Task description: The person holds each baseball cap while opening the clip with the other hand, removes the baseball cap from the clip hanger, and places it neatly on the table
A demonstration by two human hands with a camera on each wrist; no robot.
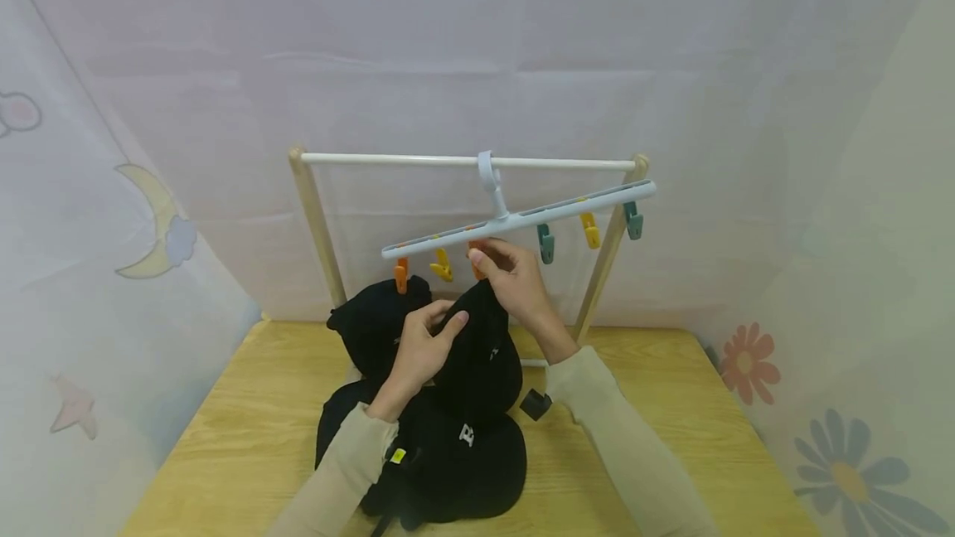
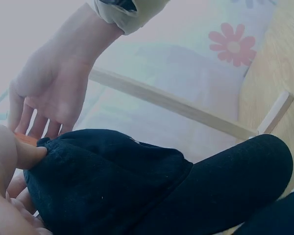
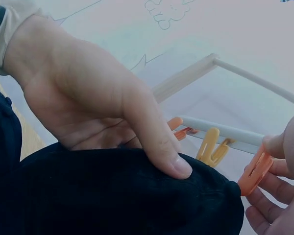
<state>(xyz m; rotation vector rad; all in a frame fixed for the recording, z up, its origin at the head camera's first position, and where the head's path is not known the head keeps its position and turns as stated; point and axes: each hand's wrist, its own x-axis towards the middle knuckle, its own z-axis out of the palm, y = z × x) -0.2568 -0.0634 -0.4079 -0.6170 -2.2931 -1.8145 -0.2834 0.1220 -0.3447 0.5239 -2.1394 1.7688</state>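
A black cap hangs from my left hand, which pinches its edge between thumb and fingers. The thumb lies on the cap's cloth in the right wrist view. My right hand squeezes an orange clothespin on the pale blue hanger. The cap's edge meets the tip of that clothespin; whether the cloth is between its jaws I cannot tell. Another black cap is below the hanger's left end, under a second orange clothespin. A further black cap, with a white letter, lies on the table.
The hanger hooks over the white bar of a wooden-legged rack and tilts down to the left. Yellow clothespins and green clothespins hang along it. The wooden table is bordered by patterned cloth walls.
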